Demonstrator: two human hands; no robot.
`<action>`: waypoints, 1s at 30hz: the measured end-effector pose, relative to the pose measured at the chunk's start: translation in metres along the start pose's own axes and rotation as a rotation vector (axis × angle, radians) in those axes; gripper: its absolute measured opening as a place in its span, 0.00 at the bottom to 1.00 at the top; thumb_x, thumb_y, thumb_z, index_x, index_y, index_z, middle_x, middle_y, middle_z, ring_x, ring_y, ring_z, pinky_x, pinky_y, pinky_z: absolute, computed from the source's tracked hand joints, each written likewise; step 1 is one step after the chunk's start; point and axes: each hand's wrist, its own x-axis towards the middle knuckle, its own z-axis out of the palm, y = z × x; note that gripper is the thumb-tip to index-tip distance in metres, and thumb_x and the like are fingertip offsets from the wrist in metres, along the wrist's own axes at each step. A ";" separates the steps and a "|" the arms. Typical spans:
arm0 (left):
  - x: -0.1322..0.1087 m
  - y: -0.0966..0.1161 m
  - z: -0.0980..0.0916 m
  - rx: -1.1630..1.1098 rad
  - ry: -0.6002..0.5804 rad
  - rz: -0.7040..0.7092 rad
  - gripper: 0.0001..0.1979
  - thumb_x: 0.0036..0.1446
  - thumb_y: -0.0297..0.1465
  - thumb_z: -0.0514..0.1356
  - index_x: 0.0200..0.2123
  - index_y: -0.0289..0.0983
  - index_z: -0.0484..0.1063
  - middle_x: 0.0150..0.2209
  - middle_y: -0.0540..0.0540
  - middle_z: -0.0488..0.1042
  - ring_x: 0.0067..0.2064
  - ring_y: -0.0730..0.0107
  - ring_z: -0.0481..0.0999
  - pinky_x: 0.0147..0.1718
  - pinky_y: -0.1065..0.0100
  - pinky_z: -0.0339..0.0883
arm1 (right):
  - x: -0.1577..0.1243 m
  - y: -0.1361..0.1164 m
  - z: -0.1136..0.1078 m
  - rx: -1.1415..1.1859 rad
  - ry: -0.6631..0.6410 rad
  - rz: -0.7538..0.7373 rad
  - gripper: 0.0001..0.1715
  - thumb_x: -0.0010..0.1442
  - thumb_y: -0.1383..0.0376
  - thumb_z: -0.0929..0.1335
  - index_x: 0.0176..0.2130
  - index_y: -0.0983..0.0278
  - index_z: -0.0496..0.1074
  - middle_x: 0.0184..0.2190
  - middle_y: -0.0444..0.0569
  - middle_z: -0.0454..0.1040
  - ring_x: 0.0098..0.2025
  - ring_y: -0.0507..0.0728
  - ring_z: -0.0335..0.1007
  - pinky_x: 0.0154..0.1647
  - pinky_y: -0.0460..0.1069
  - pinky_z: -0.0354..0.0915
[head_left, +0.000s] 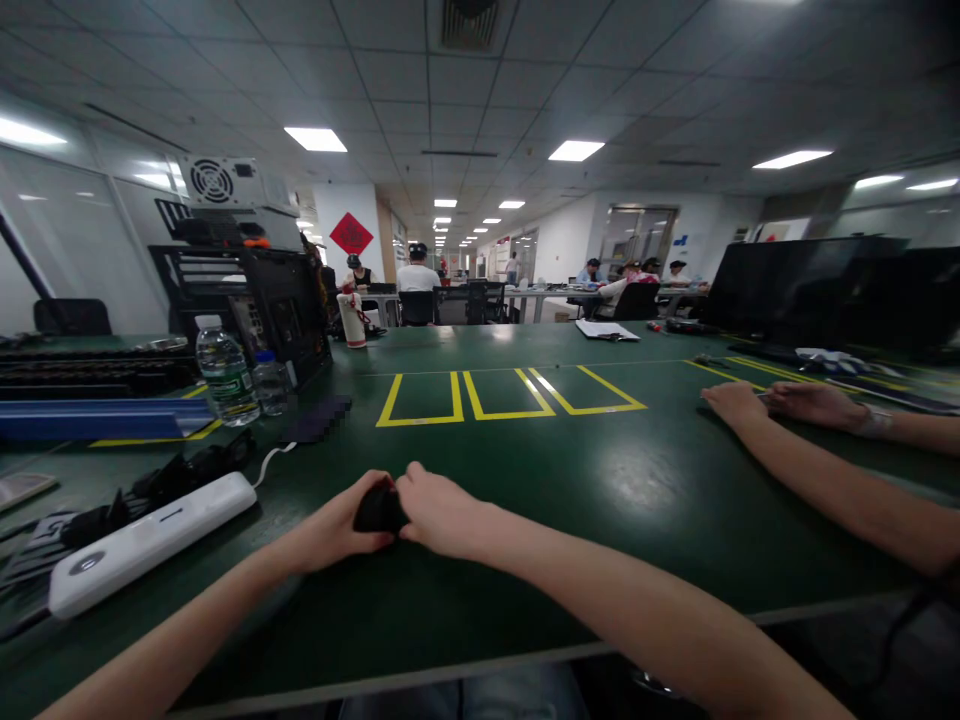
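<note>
My left hand [337, 528] and my right hand [442, 512] meet on the green table [600, 480] close to its front edge. Both are closed around a small black object [379, 508] held between them; I cannot make out what it is. The fingers of each hand wrap its sides, and most of it is hidden.
A white power strip [150, 540] and black plugs lie at the left. Two water bottles [227, 375] stand by a black computer case [277, 300]. Yellow taped boxes [510, 395] mark the table's middle. A co-worker's forearms and hands [787, 405] rest at the right. Monitors [802, 285] stand behind.
</note>
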 end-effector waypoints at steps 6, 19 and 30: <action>-0.088 -0.084 -0.035 0.270 0.248 -0.154 0.29 0.43 0.41 0.57 0.50 0.60 0.50 0.48 0.63 0.65 0.52 0.52 0.62 0.51 0.48 0.54 | 0.059 -0.073 0.030 0.092 -0.054 -0.310 0.32 0.43 0.57 0.66 0.44 0.75 0.61 0.38 0.61 0.67 0.38 0.62 0.66 0.30 0.50 0.67; -0.079 -0.104 -0.030 0.185 0.341 -0.227 0.27 0.42 0.42 0.57 0.47 0.46 0.56 0.48 0.48 0.66 0.51 0.50 0.63 0.50 0.49 0.55 | 0.075 -0.054 0.058 0.757 -0.011 -0.062 0.34 0.44 0.60 0.68 0.50 0.64 0.60 0.42 0.51 0.71 0.42 0.57 0.69 0.40 0.49 0.65; 0.102 0.018 0.054 -0.026 0.035 0.210 0.31 0.42 0.38 0.62 0.49 0.37 0.53 0.45 0.43 0.62 0.46 0.61 0.65 0.45 0.60 0.60 | -0.039 0.101 -0.004 1.049 0.190 0.230 0.20 0.46 0.70 0.67 0.42 0.68 0.66 0.39 0.51 0.71 0.42 0.55 0.68 0.46 0.53 0.63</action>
